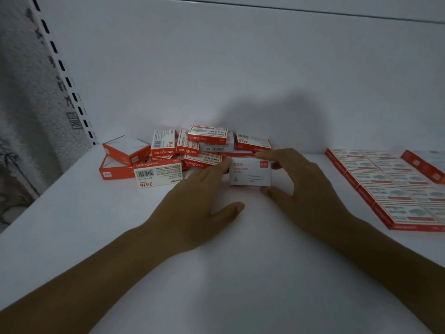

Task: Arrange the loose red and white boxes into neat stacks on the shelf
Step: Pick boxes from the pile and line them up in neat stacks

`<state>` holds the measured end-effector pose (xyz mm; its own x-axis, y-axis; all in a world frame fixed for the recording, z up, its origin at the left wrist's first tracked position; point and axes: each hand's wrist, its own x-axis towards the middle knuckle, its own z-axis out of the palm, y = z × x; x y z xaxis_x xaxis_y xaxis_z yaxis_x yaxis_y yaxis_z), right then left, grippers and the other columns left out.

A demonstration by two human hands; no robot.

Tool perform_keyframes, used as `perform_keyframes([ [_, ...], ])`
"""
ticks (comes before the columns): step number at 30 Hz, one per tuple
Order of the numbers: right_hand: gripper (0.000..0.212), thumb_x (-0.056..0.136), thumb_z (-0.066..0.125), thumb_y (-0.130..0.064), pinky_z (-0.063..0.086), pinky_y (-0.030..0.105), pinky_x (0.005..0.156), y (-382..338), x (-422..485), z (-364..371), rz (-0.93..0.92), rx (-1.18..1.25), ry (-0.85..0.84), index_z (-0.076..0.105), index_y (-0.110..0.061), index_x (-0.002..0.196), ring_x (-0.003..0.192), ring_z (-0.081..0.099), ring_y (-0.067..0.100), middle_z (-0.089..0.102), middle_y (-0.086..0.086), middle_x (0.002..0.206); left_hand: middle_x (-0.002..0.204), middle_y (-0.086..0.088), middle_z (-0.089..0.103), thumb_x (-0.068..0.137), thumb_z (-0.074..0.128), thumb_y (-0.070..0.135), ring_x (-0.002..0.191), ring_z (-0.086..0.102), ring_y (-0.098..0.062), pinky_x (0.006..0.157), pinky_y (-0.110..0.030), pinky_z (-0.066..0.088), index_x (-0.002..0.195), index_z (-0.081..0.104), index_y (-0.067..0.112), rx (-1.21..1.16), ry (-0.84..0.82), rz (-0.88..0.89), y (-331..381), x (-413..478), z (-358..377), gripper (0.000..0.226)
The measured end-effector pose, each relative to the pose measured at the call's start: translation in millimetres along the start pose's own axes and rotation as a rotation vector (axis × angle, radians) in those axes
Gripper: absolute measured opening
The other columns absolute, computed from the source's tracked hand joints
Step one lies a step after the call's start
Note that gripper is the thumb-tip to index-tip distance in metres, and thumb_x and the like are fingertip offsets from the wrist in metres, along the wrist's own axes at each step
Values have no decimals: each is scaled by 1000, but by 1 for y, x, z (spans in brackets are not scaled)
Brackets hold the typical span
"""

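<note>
A small white box with a red corner mark (pixel 249 173) sits at the middle of the white shelf (pixel 216 273). My right hand (pixel 301 182) grips it, fingers over its far edge and thumb at its near right corner. My left hand (pixel 199 196) lies flat with its fingertips touching the box's left side. Behind them a loose heap of several red and white boxes (pixel 187 150) lies against the back wall. At the right, several boxes lie in neat flat rows (pixel 390 184).
The shelf's white back panel (pixel 240 68) rises just behind the heap. A slotted upright (pixel 65 75) runs down the left side, with patterned wall beyond it. One more red box (pixel 423 165) lies on the ordered rows at the far right.
</note>
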<state>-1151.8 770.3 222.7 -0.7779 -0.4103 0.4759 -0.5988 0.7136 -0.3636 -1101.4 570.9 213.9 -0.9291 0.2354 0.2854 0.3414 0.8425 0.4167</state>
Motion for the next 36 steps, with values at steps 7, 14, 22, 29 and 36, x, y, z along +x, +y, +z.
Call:
perform_keyframes([
  [7, 53, 81, 68, -18, 48, 25, 91, -2, -4, 4, 33, 104, -48, 43, -29, 127, 99, 59, 6, 60, -7, 120, 146, 12, 33, 86, 50, 52, 131, 36, -8, 104, -27, 34, 147, 2, 34, -38, -7, -16, 0, -2, 0, 80],
  [14, 51, 81, 68, -27, 47, 10, 79, -8, -5, -1, 87, 231, -15, 41, -29, 125, 90, 59, -5, 56, -19, 111, 145, 15, 32, 84, 53, 49, 130, 33, -3, 101, -18, 26, 146, 11, 35, -62, 125, 12, 5, -5, 0, 76],
  [22, 51, 76, 61, -45, 44, 1, 74, -15, -8, 1, 86, 336, -24, 42, -33, 121, 88, 58, -13, 55, -25, 103, 140, 18, 37, 81, 48, 57, 123, 32, 6, 93, -3, 19, 141, 22, 36, -80, 177, 18, 1, -5, 2, 69],
  [29, 53, 81, 69, -22, 43, 2, 76, -9, -3, 7, 40, 212, 6, 42, -26, 127, 89, 60, 1, 61, -8, 117, 142, 13, 37, 86, 57, 43, 130, 33, -5, 94, -11, 23, 142, 21, 33, -34, 147, -3, -3, 0, 5, 68],
  [36, 52, 81, 69, -23, 54, 31, 88, -13, -4, 9, -6, 176, 95, 44, -24, 126, 90, 60, 7, 62, -2, 117, 139, 5, 44, 83, 53, 49, 126, 40, -11, 104, -34, 40, 144, 28, 23, 85, 186, 66, 7, -8, -3, 71],
])
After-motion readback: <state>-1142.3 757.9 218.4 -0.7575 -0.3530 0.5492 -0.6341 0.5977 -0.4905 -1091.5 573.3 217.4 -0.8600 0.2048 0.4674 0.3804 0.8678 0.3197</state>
